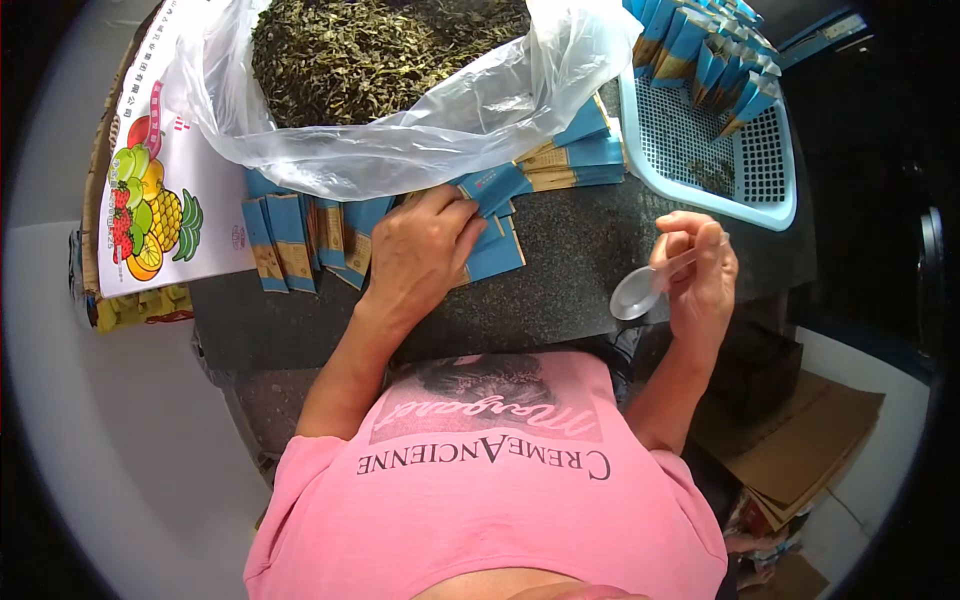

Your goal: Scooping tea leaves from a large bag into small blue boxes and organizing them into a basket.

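My left hand (424,240) is at the near edge of the plastic bag, its fingers closed on the end of a blue-and-tan packet (495,187). More such packets (281,240) lie in loose stacks to its left, and others (577,157) lie to its right. My right hand (697,262) holds a clear plastic spoon (636,292) by its handle, above the table's near right part. The spoon's bowl points left and looks empty. Beyond my left hand, dried tea-like leaves (352,67) fill an open clear plastic bag (480,142).
A light-blue plastic basket (784,180) at the back right holds several upright packets (682,45) and some leaf crumbs. A white printed sheet with fruit pictures (161,195) covers the left side of the dark table (570,247). Flattened cardboard (810,442) lies below, right.
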A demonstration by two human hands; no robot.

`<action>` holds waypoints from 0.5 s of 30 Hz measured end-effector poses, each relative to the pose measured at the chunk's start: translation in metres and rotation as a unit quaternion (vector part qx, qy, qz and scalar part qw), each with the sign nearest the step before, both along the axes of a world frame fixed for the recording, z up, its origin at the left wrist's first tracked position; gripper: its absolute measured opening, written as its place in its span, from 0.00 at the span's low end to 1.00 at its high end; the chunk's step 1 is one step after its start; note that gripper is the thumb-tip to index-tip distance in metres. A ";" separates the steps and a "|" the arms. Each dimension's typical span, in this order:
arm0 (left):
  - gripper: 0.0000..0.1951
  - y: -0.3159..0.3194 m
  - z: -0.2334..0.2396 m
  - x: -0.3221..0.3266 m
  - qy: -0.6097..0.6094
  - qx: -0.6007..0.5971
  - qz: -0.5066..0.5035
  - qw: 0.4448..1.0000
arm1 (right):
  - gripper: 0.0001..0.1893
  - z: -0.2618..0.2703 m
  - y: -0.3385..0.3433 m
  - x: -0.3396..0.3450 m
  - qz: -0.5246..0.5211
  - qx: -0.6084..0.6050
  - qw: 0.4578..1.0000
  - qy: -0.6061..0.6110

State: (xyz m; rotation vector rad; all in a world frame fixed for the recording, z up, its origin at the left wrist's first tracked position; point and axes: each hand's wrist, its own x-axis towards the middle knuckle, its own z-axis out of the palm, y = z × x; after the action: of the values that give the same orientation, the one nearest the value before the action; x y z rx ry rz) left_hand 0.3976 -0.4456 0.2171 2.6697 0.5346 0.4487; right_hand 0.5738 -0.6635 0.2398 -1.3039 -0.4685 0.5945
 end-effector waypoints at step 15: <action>0.05 0.000 0.014 -0.008 -0.129 -0.039 -0.037 0.990 | 0.12 -0.001 -0.005 0.007 0.053 0.083 0.993 0.062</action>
State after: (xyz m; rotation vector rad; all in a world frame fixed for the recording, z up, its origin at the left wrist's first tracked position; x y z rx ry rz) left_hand 0.3894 -0.4455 0.2310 2.4968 0.3650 0.7238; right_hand 0.5810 -0.6683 0.2391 -1.0823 -0.4760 0.7073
